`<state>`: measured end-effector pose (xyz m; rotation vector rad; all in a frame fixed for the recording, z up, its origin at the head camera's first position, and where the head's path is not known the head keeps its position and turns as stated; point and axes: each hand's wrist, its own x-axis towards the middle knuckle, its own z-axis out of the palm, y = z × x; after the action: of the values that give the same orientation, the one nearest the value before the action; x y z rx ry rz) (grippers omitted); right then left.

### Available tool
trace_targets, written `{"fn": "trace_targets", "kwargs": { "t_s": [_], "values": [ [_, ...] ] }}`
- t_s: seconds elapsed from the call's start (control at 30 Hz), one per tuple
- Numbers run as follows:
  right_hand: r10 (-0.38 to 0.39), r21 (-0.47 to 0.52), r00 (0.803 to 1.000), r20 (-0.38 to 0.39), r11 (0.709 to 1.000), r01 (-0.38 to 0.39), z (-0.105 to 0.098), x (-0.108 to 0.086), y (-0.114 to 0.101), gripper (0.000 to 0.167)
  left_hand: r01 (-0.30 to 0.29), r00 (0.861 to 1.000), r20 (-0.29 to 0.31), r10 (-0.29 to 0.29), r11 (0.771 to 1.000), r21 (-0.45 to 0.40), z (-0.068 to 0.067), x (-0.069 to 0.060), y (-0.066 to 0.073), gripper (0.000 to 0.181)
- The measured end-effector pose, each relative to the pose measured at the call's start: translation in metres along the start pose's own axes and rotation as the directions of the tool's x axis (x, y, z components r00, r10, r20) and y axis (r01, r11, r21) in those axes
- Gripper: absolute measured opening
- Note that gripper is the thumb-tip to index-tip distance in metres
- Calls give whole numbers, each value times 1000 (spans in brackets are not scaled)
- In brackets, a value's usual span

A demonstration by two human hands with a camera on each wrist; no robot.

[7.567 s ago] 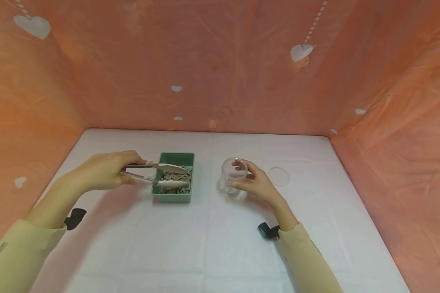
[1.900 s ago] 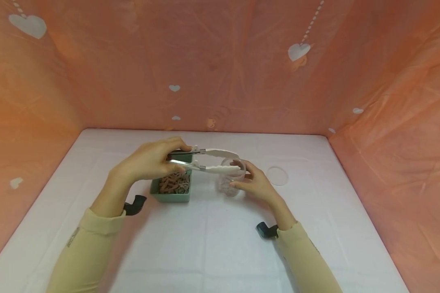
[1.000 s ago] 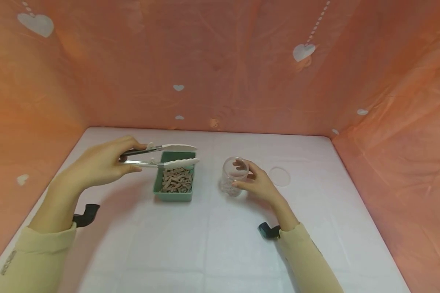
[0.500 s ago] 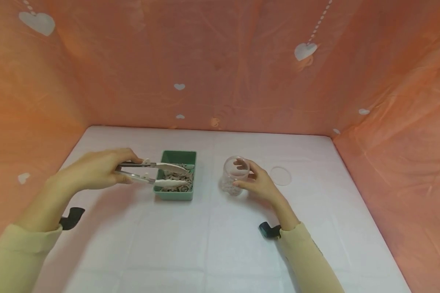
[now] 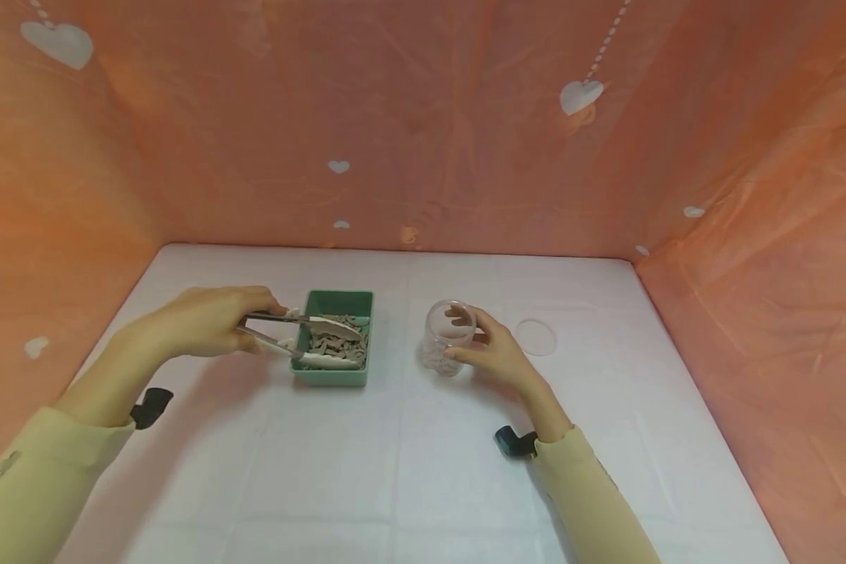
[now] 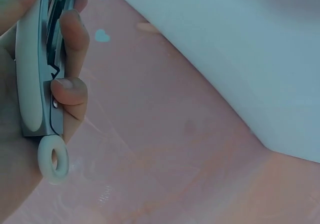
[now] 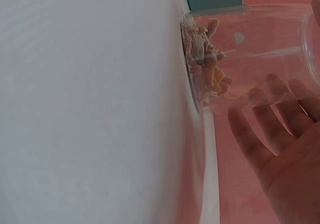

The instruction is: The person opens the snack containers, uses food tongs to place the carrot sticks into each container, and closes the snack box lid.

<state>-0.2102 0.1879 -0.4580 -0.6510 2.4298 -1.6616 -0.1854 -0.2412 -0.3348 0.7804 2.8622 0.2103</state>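
Observation:
My left hand [image 5: 215, 321] grips a pair of metal tongs [image 5: 330, 361] with white tips. Both tips reach down into a green rectangular box [image 5: 331, 378], spread apart among short brown strips [image 5: 337, 342]. In the left wrist view, fingers wrap round the tongs' handle [image 6: 30, 69], which ends in a white ring; the tips are out of that view. A clear jar [image 5: 440, 348] stands upright and uncapped, with my right hand [image 5: 500, 352] holding its right side between thumb and fingers. Brown strips [image 7: 202, 59] lie at its bottom in the right wrist view.
A clear round lid [image 5: 536, 338] lies flat on the white tablecloth [image 5: 338, 462], behind and right of my right hand. Orange-pink sheeting [image 5: 423, 125] with white hearts rises at the back and both sides of the table.
The tongs went from the box to over the jar's mouth, then back left and down into the box. Their tips now stand slightly wider. The right hand and jar have stayed in place.

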Motion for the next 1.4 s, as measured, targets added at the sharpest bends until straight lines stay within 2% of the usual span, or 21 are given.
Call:
{"fn": "trace_targets", "kwargs": {
  "t_s": [0.1, 0.33, 0.63, 1.03, 1.4],
  "values": [
    [6, 6, 1000, -1, 1000, -6, 0, 0, 0, 75, -6, 1000, 7, 6, 1000, -2, -1, 3, 0, 46],
    [-13, 5, 1000, -1, 1000, 13, 0, 0, 0, 75, -11, 999, 43, 14, 997, -72, -1, 5, 3, 46],
    [-13, -8, 1000, -3, 1000, 13, 0, 0, 0, 74, 7, 999, 33, -6, 999, -49, -3, 5, 6, 47],
    [-1, -3, 1000, 2, 1000, 1, 0, 0, 0, 75, 34, 999, 25, -33, 999, -38, 0, 4, 0, 44],
    [-28, -21, 1000, 1, 999, 28, 0, 1, 1, 74, 30, 998, 52, -27, 999, -44, -2, 5, 6, 49]
  ]
}}
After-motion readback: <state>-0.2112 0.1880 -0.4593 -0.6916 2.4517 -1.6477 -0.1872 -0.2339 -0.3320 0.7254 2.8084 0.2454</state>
